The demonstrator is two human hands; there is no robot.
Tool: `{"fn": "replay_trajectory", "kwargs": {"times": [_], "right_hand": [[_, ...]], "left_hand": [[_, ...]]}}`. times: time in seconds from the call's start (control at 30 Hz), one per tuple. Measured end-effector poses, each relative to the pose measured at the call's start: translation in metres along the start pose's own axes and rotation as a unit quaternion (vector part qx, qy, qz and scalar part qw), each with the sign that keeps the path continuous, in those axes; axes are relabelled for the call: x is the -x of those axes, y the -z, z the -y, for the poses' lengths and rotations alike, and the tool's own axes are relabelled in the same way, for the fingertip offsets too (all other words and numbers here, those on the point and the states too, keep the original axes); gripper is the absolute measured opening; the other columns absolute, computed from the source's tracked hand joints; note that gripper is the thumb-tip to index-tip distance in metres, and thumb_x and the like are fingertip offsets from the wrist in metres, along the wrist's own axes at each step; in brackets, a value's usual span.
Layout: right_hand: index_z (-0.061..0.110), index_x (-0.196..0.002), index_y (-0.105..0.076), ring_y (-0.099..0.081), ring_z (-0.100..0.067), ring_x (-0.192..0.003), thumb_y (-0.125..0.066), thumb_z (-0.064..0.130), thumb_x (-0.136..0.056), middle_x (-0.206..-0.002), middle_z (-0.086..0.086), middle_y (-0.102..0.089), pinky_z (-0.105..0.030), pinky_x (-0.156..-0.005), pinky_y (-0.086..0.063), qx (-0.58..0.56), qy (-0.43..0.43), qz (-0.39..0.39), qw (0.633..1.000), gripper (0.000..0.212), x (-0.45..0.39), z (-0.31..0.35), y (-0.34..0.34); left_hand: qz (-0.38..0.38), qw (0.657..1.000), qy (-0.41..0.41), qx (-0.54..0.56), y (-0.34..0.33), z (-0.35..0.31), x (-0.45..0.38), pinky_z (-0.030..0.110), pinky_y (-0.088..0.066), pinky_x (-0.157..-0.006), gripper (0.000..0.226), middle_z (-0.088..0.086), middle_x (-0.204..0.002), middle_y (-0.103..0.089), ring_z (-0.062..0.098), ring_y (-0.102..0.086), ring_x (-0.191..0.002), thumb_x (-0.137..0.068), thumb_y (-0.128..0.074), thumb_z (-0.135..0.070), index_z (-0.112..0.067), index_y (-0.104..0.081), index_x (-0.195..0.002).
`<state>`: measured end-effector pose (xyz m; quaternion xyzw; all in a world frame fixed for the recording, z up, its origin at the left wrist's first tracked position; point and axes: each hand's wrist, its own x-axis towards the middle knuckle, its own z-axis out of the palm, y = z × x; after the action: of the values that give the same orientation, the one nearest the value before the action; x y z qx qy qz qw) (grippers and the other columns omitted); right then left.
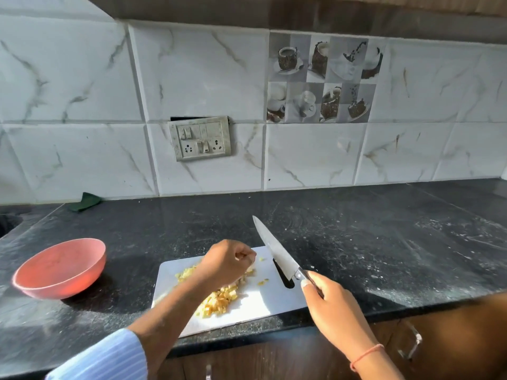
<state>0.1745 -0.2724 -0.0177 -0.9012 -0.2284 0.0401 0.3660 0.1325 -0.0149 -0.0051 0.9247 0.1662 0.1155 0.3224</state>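
Note:
A white cutting board (pixel 263 300) lies at the counter's front edge with a pile of small yellow diced pieces (pixel 219 298) on it. My left hand (pixel 225 263) hovers over the pile with its fingers curled; a few pieces seem pinched at the fingertips. My right hand (pixel 332 305) grips the dark handle of a chef's knife (pixel 274 249), whose blade is raised off the board and points up and away to the left. A couple of stray pieces lie near the board's handle slot (pixel 284 278).
An empty pink bowl (pixel 61 267) stands on the black stone counter (pixel 384 242) left of the board. A green cloth (pixel 85 201) lies by the tiled wall, below a switch-and-socket plate (pixel 201 138). Wooden cabinet fronts run under the counter edge.

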Motion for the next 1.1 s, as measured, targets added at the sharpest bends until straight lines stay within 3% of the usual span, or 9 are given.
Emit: {"fn": "replay_trajectory", "kwargs": {"times": [0.07,0.2,0.37,0.43,0.5,0.67,0.8,1.0,1.1], "right_hand": [[0.036,-0.130,-0.065,-0.066,-0.005,-0.064,-0.043,0.051,-0.107,-0.075,0.015,-0.072,-0.024,-0.058,-0.049,0.018,0.007,-0.026,0.999,0.035,-0.020,-0.003,-0.005],[0.046,-0.133,-0.064,-0.057,-0.004,-0.046,-0.048,0.047,-0.105,-0.057,0.017,-0.063,-0.020,-0.043,-0.043,0.058,0.081,-0.079,0.992,0.033,-0.063,-0.023,-0.013],[0.044,-0.134,-0.070,-0.068,-0.017,-0.057,-0.078,0.031,-0.086,-0.083,0.012,-0.076,-0.031,-0.048,-0.055,0.122,0.090,-0.150,0.977,0.050,-0.088,-0.048,-0.016],[0.039,-0.133,-0.072,-0.061,-0.020,-0.049,-0.074,0.028,-0.089,-0.076,0.007,-0.069,-0.031,-0.041,-0.052,0.133,0.071,-0.162,0.975,0.046,-0.089,-0.054,-0.019],[0.033,-0.134,-0.072,-0.054,-0.017,-0.044,-0.069,0.028,-0.089,-0.073,0.007,-0.065,-0.026,-0.039,-0.046,0.143,0.063,-0.146,0.977,0.046,-0.087,-0.049,-0.016],[0.021,-0.140,-0.068,-0.057,-0.028,-0.045,-0.077,0.020,-0.086,-0.085,-0.006,-0.064,-0.034,-0.038,-0.047,0.228,0.011,-0.034,0.973,0.055,-0.095,-0.034,-0.011],[0.032,-0.163,-0.034,-0.068,-0.016,-0.073,-0.047,0.047,-0.104,-0.120,0.006,-0.049,-0.031,-0.069,-0.059,0.297,-0.057,0.094,0.949,0.062,-0.095,-0.016,0.010],[0.026,-0.157,-0.043,-0.067,-0.030,-0.115,-0.046,0.042,-0.107,-0.146,-0.002,-0.048,-0.037,-0.095,-0.052,0.319,-0.110,0.185,0.923,0.053,-0.103,0.018,0.027],[0.026,-0.157,-0.044,-0.061,-0.033,-0.126,-0.050,0.041,-0.105,-0.154,-0.006,-0.048,-0.040,-0.102,-0.049,0.302,-0.143,0.203,0.921,0.054,-0.103,0.016,0.026]], "left_hand": [[0.032,0.987,0.030,0.157,0.009,0.003,-0.006,0.024,-0.062,-0.073,0.018,-0.019,-0.107,-0.078,0.011,-0.077,-0.086,-0.106,-0.061,-0.026,-0.030,-0.079,-0.107],[0.066,0.859,0.102,0.497,0.027,0.019,-0.014,0.045,-0.054,-0.104,0.035,0.009,-0.129,-0.074,0.028,-0.073,-0.116,-0.111,-0.047,-0.032,-0.017,-0.067,-0.136],[0.081,0.747,0.169,0.637,0.035,0.062,-0.012,0.043,-0.062,-0.092,0.052,0.015,-0.145,-0.064,0.019,-0.070,-0.084,-0.101,-0.058,-0.050,-0.019,-0.066,-0.142],[0.114,0.673,0.156,0.714,0.044,0.078,-0.005,0.047,-0.057,-0.102,0.066,0.021,-0.154,-0.053,0.023,-0.068,-0.092,-0.105,-0.060,-0.051,-0.011,-0.048,-0.156],[0.141,0.602,0.133,0.775,0.056,0.077,-0.001,0.051,-0.045,-0.116,0.065,0.025,-0.160,-0.042,0.032,-0.065,-0.111,-0.115,-0.037,-0.049,-0.005,-0.030,-0.162],[0.017,0.687,0.196,0.699,0.082,0.052,-0.008,0.043,-0.061,-0.095,0.078,0.018,-0.139,-0.064,0.022,-0.069,-0.089,-0.084,-0.082,-0.055,-0.008,-0.063,-0.143],[-0.021,0.687,0.280,0.671,0.113,0.045,0.001,0.039,-0.062,-0.092,0.065,0.013,-0.142,-0.065,0.021,-0.071,-0.095,-0.098,-0.059,-0.054,-0.012,-0.060,-0.147],[0.040,0.850,0.299,0.431,0.137,0.049,0.038,0.041,-0.045,-0.110,0.043,-0.017,-0.143,-0.065,0.010,-0.056,-0.137,-0.108,-0.041,-0.049,-0.035,-0.064,-0.141],[-0.007,0.865,0.303,0.400,0.135,0.053,0.056,0.041,-0.038,-0.119,0.039,-0.023,-0.148,-0.059,0.004,-0.050,-0.142,-0.105,-0.052,-0.047,-0.043,-0.061,-0.143]]}}
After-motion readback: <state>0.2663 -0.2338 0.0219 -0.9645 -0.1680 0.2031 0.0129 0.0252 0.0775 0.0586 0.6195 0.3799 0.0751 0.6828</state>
